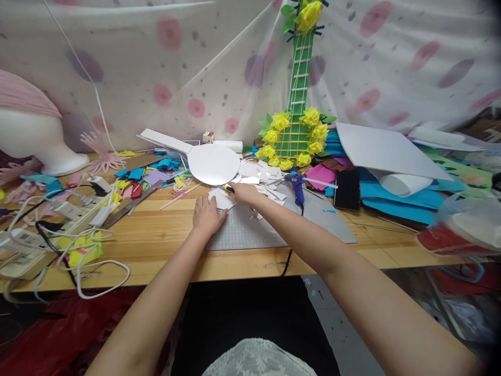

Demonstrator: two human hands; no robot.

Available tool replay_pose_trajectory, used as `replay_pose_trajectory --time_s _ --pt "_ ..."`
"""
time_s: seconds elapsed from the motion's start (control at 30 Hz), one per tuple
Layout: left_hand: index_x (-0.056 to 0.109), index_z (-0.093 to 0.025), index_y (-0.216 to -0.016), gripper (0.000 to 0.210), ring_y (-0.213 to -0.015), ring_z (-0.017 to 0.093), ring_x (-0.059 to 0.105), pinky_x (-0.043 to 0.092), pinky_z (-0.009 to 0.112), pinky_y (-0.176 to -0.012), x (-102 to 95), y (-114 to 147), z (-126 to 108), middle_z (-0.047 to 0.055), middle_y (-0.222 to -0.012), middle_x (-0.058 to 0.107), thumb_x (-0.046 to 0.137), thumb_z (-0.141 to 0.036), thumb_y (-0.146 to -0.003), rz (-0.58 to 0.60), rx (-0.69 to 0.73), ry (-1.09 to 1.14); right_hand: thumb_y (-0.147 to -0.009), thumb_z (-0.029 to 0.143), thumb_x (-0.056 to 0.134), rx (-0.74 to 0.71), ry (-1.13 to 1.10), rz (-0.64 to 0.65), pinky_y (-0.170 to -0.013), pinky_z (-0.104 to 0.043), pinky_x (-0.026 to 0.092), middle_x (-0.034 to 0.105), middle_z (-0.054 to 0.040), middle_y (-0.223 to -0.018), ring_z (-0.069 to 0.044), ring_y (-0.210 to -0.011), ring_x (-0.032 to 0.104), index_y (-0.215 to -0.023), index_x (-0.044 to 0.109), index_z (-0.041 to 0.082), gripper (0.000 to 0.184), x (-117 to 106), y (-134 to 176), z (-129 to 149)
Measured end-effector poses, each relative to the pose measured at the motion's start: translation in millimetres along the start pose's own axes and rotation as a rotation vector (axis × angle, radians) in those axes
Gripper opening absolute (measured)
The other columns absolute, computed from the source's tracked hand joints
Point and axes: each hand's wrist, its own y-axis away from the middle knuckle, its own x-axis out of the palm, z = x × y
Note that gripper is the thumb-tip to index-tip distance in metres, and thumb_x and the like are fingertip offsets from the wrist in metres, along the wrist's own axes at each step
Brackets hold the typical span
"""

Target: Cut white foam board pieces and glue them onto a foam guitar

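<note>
My left hand (206, 215) lies with its fingers spread on a small white board piece (221, 199), pressing it on the grey cutting mat (242, 232). My right hand (245, 194) is closed around a craft knife (228, 189) with yellow and black parts, held over the same piece; its blade is too small to make out. Just behind both hands rests a white banjo-like shape (213, 164), a round disc with a long flat neck pointing back left. White offcuts (270, 184) are heaped beside my right hand.
A blue glue gun (297, 189) stands right of the offcuts, near a black phone (347, 190). Behind leans a green paper guitar (300, 99) with yellow flowers. Power strips with tangled cables (84, 230) and a metal ruler (133, 204) lie left; a clear tub (462, 224) sits right.
</note>
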Motion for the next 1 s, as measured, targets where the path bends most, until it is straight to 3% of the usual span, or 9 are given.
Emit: replay_pose_trajectory --time_s 0.17,0.27,0.4,0.5,0.63,0.77,1.0 --pt "0.045 -0.011 -0.128 0.052 -0.131 0.029 0.029 0.029 0.042 -0.105 13.9 -1 5 0.016 -0.139 0.038 0.042 -0.039 -0.085 0.054 0.088 0.112 -0.088 0.036 0.035 -0.052 0.087 -0.028 -0.074 -0.033 0.042 0.061 -0.0093 -0.114 -0.023 -0.099 0.058 -0.13 0.042 0.03 0.043 3 -10 3" --pt "0.051 -0.015 -0.123 0.042 -0.131 0.024 0.031 0.031 0.039 -0.106 18.9 -6 13 0.012 -0.137 0.043 0.04 -0.021 -0.083 0.093 0.127 0.158 -0.089 0.035 0.033 -0.094 0.127 -0.038 -0.073 -0.033 0.042 0.061 -0.0089 -0.115 -0.023 -0.099 0.058 -0.131 0.042 0.031 0.043 1 -16 4" --pt "0.057 -0.02 -0.117 0.045 -0.131 0.019 0.032 0.032 0.035 -0.107 16.2 -11 28 0.005 -0.137 0.044 0.039 -0.009 -0.077 0.121 0.141 0.167 -0.089 0.035 0.034 -0.104 0.143 0.024 -0.074 -0.033 0.043 0.06 -0.0091 -0.117 -0.023 -0.102 0.057 -0.133 0.04 0.032 0.045 -5 -20 7" --pt "0.055 -0.016 -0.117 0.043 -0.131 0.017 0.032 0.028 0.035 -0.109 12.8 -8 27 0.008 -0.137 0.044 0.037 -0.011 -0.078 0.062 0.151 0.161 -0.089 0.033 0.033 -0.112 0.14 0.042 -0.076 -0.033 0.042 0.06 -0.0084 -0.118 -0.023 -0.104 0.057 -0.134 0.038 0.034 0.046 -7 -25 12" --pt "0.049 -0.012 -0.123 0.042 -0.128 0.02 0.035 0.026 0.037 -0.109 12.0 -4 9 0.011 -0.135 0.045 0.037 -0.023 -0.084 -0.053 0.128 0.179 -0.087 0.029 0.036 -0.128 0.151 0.045 -0.078 -0.033 0.042 0.059 -0.0077 -0.12 -0.023 -0.105 0.056 -0.134 0.039 0.033 0.047 -3 -34 18" --pt "0.046 -0.011 -0.126 0.047 -0.126 0.023 0.038 0.032 0.035 -0.105 15.1 -3 -4 0.013 -0.134 0.045 0.039 -0.034 -0.086 0.013 0.065 0.197 -0.086 0.026 0.036 -0.129 0.17 0.045 -0.077 -0.033 0.042 0.061 -0.0083 -0.116 -0.023 -0.103 0.057 -0.133 0.041 0.032 0.047 1 -35 21" --pt "0.05 -0.011 -0.122 0.044 -0.119 0.024 0.042 0.037 0.033 -0.1 15.8 -4 -5 0.014 -0.127 0.047 0.04 -0.035 -0.086 0.037 0.023 0.163 -0.088 0.028 0.032 -0.18 0.201 0.023 -0.074 -0.034 0.041 0.063 -0.0113 -0.112 -0.026 -0.099 0.059 -0.132 0.043 0.03 0.045 -4 -18 15"
